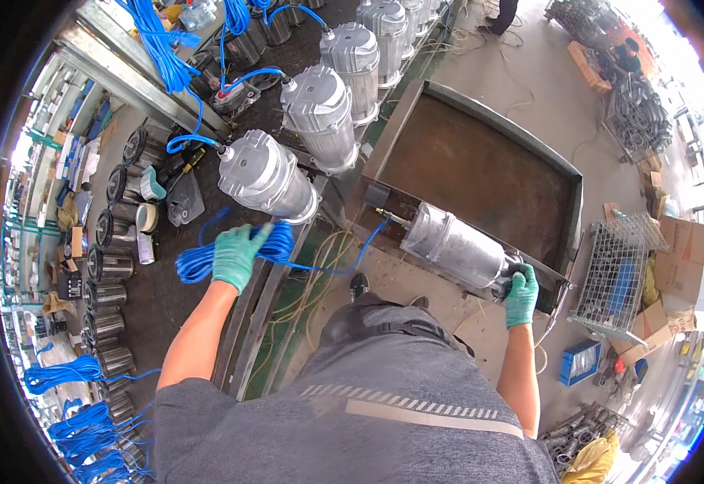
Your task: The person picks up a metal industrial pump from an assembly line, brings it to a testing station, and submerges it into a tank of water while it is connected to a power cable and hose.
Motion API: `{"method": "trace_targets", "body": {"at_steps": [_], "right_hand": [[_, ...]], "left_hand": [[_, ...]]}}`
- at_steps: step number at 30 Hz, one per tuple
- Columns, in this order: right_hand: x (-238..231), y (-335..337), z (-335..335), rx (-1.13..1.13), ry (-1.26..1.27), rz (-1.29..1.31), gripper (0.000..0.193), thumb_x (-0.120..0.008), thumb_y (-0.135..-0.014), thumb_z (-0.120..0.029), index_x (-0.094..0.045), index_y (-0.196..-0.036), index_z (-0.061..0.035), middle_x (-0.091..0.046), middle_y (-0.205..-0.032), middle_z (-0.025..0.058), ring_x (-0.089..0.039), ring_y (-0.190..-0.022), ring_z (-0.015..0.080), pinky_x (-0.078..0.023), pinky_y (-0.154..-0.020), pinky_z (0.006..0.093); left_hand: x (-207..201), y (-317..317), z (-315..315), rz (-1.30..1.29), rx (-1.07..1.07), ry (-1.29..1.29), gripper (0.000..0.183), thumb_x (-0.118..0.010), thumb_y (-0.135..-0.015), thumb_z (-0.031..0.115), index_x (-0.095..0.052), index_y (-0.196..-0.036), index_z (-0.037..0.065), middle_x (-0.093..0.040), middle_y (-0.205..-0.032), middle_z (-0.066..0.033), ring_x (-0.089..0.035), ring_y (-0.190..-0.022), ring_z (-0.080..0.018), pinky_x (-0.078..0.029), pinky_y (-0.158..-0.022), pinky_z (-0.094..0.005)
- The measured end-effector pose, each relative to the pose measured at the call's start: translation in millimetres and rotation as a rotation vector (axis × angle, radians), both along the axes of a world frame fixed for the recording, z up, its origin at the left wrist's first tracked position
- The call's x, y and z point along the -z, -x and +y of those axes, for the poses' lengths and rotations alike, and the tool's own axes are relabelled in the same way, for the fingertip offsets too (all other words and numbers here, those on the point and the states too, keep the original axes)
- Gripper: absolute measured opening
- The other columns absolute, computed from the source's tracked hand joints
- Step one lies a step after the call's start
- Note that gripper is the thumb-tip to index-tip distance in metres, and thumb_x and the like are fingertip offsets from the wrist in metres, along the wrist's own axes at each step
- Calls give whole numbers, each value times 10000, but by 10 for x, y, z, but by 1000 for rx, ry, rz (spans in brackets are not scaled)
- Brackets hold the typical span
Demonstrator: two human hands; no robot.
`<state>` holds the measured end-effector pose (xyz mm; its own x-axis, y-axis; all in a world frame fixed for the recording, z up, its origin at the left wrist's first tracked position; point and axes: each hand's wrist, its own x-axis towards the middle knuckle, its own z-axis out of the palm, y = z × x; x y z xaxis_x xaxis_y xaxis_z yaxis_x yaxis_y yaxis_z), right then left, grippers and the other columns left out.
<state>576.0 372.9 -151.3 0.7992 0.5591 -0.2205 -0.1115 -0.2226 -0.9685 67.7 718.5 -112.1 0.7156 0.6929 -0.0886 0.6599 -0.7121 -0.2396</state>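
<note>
My left hand [239, 256], in a green glove, is closed round a coiled bundle of blue cable [196, 263] above the dark bench. From the bundle a blue strand runs right to the fitting on the near end of a silver metal pump housing [458, 247]. That housing lies on its side along the near rim of a metal tray [481, 153]. At its far right end, my gloved right hand [521, 295] grips a dark part; its exact shape is hidden by the fingers. Just beyond my left hand stands another silver pump [265, 176] with a blue cable on top.
More silver pumps [317, 117] stand in a row along the bench, cables attached. Steel cylinders [110, 294] line the bench's left side, near a tape roll [147, 218]. A wire basket [610, 274] and cardboard boxes [681, 254] sit at right. Loose hoses [319, 282] cross the floor.
</note>
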Motion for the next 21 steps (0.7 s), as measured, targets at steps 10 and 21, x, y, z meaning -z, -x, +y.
{"method": "trace_targets", "body": {"at_steps": [10,21], "right_hand": [[204,-36,-58,5,-69,-62,192,-453,-979,-41,-635,-975,-103,-647,-811,-11,-479,-543,50,-411,-464,222],[-69,33,12,24,30,63,220,-473,-959,-12,-676,-1026,-67,-638,-852,-21,-547,-679,65,-478,-577,222]], "left_hand": [[251,-1213,-325,-861,-229,824,396,-673,-989,254,-636,-1326,50,-720,-1177,-119,-699,-983,-177,-558,-866,-311],[765,-2509,32,-674,-386,1592,481,-665,-1004,403,-600,-1310,38,-655,-1112,-84,-665,-950,-210,-609,-771,-382]]}}
